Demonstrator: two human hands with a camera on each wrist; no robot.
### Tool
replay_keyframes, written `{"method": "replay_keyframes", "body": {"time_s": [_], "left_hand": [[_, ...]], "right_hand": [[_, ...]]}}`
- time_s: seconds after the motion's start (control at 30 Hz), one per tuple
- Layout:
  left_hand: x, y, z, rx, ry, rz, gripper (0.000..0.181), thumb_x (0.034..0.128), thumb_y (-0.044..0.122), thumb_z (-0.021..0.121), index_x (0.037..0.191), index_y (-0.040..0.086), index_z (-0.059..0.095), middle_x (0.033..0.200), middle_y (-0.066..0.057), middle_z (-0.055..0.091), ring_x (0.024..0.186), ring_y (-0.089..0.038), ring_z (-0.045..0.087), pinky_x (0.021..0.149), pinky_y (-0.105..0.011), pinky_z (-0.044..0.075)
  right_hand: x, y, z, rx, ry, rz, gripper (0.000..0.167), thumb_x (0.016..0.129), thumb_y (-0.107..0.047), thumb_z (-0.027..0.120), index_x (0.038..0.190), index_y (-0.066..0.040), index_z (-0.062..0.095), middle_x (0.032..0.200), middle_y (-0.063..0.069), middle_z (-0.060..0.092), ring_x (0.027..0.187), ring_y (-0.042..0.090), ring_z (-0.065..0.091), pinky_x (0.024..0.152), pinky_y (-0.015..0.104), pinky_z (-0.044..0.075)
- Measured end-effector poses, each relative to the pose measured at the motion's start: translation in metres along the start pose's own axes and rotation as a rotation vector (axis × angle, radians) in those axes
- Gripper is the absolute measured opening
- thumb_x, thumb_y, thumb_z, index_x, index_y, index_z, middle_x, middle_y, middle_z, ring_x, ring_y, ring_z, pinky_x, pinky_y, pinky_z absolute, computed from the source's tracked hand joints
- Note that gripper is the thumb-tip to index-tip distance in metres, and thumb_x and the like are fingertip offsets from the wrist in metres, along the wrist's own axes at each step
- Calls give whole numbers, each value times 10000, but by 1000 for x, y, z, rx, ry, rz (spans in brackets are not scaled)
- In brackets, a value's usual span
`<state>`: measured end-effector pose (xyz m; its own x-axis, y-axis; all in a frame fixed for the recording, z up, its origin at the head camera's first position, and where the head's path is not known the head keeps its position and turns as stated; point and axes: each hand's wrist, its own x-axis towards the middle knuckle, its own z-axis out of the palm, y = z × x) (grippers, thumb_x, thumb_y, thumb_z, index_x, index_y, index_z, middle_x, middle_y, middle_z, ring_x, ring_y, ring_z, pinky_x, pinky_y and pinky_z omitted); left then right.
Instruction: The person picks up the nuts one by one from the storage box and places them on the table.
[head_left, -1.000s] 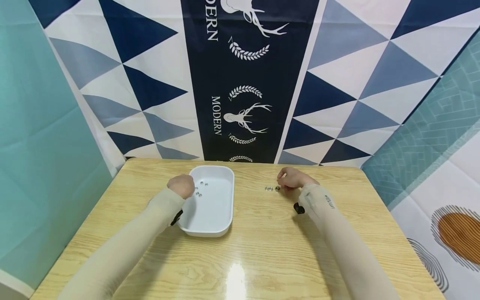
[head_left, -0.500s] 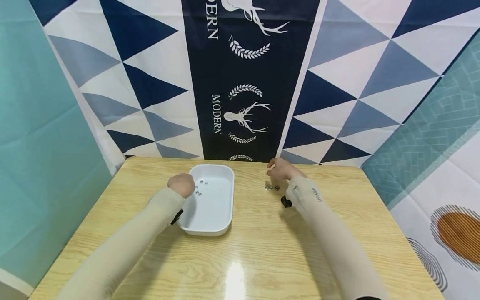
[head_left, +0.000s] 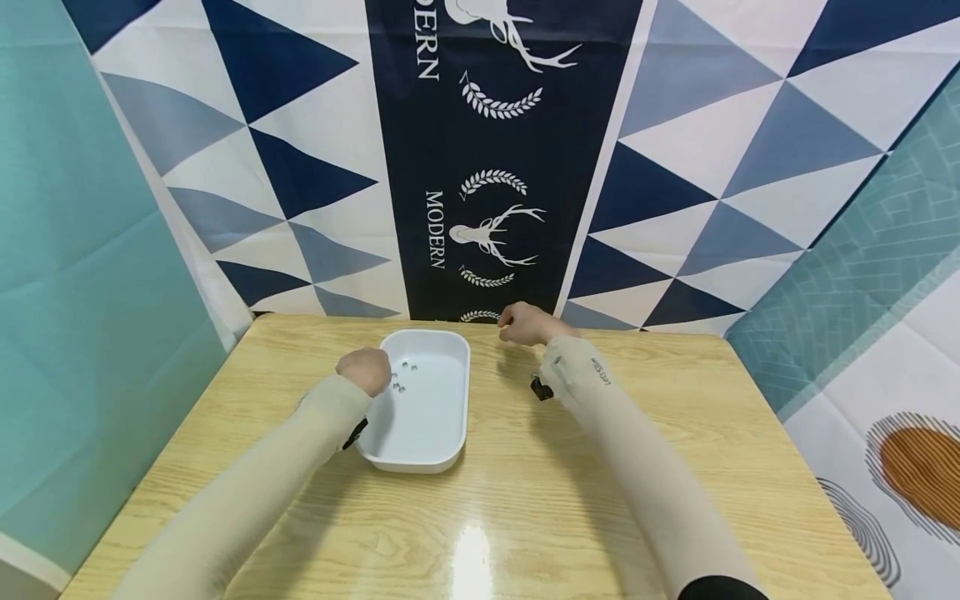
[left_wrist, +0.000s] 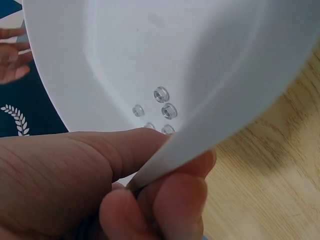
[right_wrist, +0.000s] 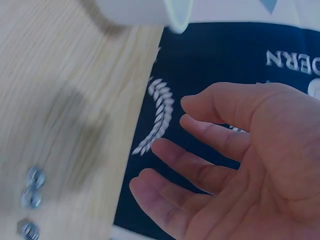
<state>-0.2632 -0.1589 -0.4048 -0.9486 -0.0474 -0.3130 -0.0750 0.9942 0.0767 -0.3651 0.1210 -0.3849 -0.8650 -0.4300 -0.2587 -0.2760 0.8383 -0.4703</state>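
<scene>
My left hand (head_left: 363,371) grips the left rim of a white rectangular tray (head_left: 423,429), its thumb inside the wall and fingers curled outside. Several small silver flange nuts (left_wrist: 169,111) lie on the tray's floor near that thumb. Over the far table edge, right of the tray, my right hand (head_left: 528,324) hangs in the air. Its fingers (right_wrist: 170,195) are loosely bent and apart, with nothing visible between them. Three more flange nuts (right_wrist: 31,198) lie in a row on the table in the right wrist view; in the head view the right arm hides them.
A light wood table (head_left: 420,533) carries the tray. Right behind its far edge hangs a patterned cloth (head_left: 480,150), with a teal cloth (head_left: 97,292) on the left side. A black strap device (head_left: 541,387) sits at the right wrist.
My right hand has moved left and away from me, from beside the loose nuts toward the tray's far right corner. The left hand and tray have stayed in place.
</scene>
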Motion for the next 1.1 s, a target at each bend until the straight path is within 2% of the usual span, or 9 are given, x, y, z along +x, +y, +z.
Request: {"method": "replay_keyframes", "body": {"time_s": [0.17, 0.4, 0.57, 0.63, 0.73, 0.9, 1.1], "left_hand": [[-3, 1, -1, 9, 3, 2, 265, 1051, 78, 510, 1189, -58, 692, 762, -88, 619, 649, -160, 552, 581, -277, 499], [-7, 3, -3, 0, 5, 6, 288, 1074, 92, 470, 1182, -54, 693, 764, -93, 635, 647, -160, 564, 586, -289, 513], [-5, 3, -2, -2, -4, -5, 295, 1073, 96, 467, 1192, -53, 693, 751, -87, 627, 635, -154, 550, 583, -286, 508], [-5, 2, -2, 1, -6, -7, 298, 1073, 95, 465, 1198, -52, 692, 746, -86, 626, 629, -150, 542, 582, -285, 504], [-5, 2, -2, 3, -2, -8, 295, 1071, 94, 470, 1193, -53, 695, 742, -89, 626, 628, -153, 551, 585, -290, 513], [-6, 3, -1, -13, 6, -16, 287, 1064, 92, 476, 1150, -55, 707, 715, -82, 622, 612, -150, 561, 577, -289, 523], [2, 4, 1, -7, -2, -42, 268, 1064, 106, 490, 1125, -32, 712, 719, -75, 628, 615, -141, 565, 598, -289, 538]], "right_hand": [[10, -22, 3, 52, 40, -27, 342, 956, -176, 627, 1258, -19, 658, 1338, 151, 637, 1081, 245, 587, 949, 385, 517], [22, -49, 11, 154, 87, -33, 307, 942, -222, 708, 1193, -49, 680, 1196, 117, 680, 1021, 266, 651, 866, 365, 553], [25, -65, 20, 244, 50, -27, 279, 958, -181, 711, 1195, -41, 669, 1126, 138, 697, 968, 318, 707, 878, 407, 592], [26, -70, 24, 259, 32, -15, 273, 964, -190, 709, 1194, -49, 666, 1120, 132, 703, 901, 274, 705, 882, 400, 591], [28, -78, 31, 256, 14, 1, 262, 972, -205, 707, 1191, -66, 670, 1149, 122, 703, 830, 206, 701, 861, 358, 580], [33, -87, 45, 228, -21, 3, 257, 975, -198, 701, 1193, -64, 668, 1138, 111, 696, 811, 193, 726, 828, 320, 569], [38, -93, 63, 199, -71, 5, 300, 974, -184, 691, 1235, -48, 635, 1099, 92, 674, 756, 174, 701, 745, 282, 572]]}}
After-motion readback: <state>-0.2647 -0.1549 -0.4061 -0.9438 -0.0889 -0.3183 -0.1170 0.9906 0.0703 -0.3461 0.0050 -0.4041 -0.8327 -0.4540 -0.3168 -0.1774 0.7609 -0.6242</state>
